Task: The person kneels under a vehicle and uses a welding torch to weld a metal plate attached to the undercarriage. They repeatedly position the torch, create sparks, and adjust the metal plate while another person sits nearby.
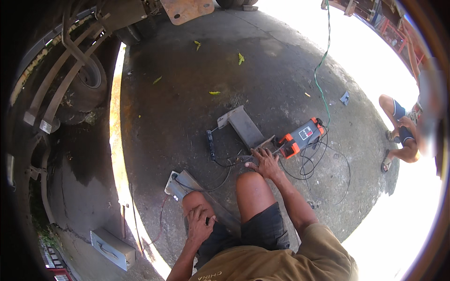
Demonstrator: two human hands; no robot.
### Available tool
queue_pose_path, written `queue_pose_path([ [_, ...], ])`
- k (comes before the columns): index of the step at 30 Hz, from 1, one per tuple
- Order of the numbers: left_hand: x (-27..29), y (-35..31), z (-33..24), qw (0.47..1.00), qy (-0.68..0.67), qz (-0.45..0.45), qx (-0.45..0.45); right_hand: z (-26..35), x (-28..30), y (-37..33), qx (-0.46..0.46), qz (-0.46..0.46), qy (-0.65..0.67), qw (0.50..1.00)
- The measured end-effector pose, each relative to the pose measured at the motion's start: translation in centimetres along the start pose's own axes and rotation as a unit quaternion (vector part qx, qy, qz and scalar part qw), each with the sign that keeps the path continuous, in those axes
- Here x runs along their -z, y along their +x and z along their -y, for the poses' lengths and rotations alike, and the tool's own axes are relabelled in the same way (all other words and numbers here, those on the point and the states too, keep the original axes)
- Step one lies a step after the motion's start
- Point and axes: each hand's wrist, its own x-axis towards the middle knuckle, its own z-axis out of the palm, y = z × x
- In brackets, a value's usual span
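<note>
My left hand [200,223] lies over my left knee with its fingers spread, holding nothing that I can see. Past my right knee, my right hand [266,163] reaches forward with fingers apart, at the near end of a grey steel channel piece [246,126]. Dark cables pass by its fingertips; whether it touches them I cannot tell. Left of the channel lies a dark electrode holder [210,144] with a thin rod at its tip. An orange and grey welding machine [302,136] stands to the right. Another flat-plated steel piece [177,185] lies by my left knee, a cable across it.
A green cord [321,84] runs away from the machine. A metal box with a handle [112,249] sits at lower left. Vehicle framework and a wheel [91,75] fill the left. Another person [403,122] crouches at right. Several leaves [241,58] dot the concrete.
</note>
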Motion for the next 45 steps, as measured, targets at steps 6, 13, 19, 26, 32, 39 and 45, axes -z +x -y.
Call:
queue_pose_path([
  [6,-0.1,0.9,-0.5,0.999,-0.024,-0.019,-0.011,-1.5,0.7,1.4,-0.014,0.01,0.034,0.999],
  [13,-0.4,0.3,-0.3,0.998,-0.043,-0.05,-0.006,-0.6,1.5,2.4,-0.019,-0.033,0.051,0.998],
  [19,-0.8,0.1,-0.1,0.997,-0.056,-0.048,0.001,0.2,3.2,0.8,0.004,-0.083,0.039,0.996],
  [26,-0.8,0.2,-0.2,0.996,-0.09,-0.003,0.02,1.9,5.0,-4.6,0.057,-0.159,0.095,0.981],
  [32,-1.1,0.1,0.3,0.998,-0.051,0.03,-0.003,2.3,4.2,-9.2,0.047,-0.225,0.083,0.97],
  [39,-1.0,-0.1,1.3,0.996,-0.083,0.022,-0.006,6.7,11.8,-10.5,0.064,-0.289,0.082,0.952],
  [45,-0.2,-0.4,1.9,0.997,-0.047,0.032,-0.045,14.9,25.0,-11.5,0.086,-0.411,0.048,0.906],
])
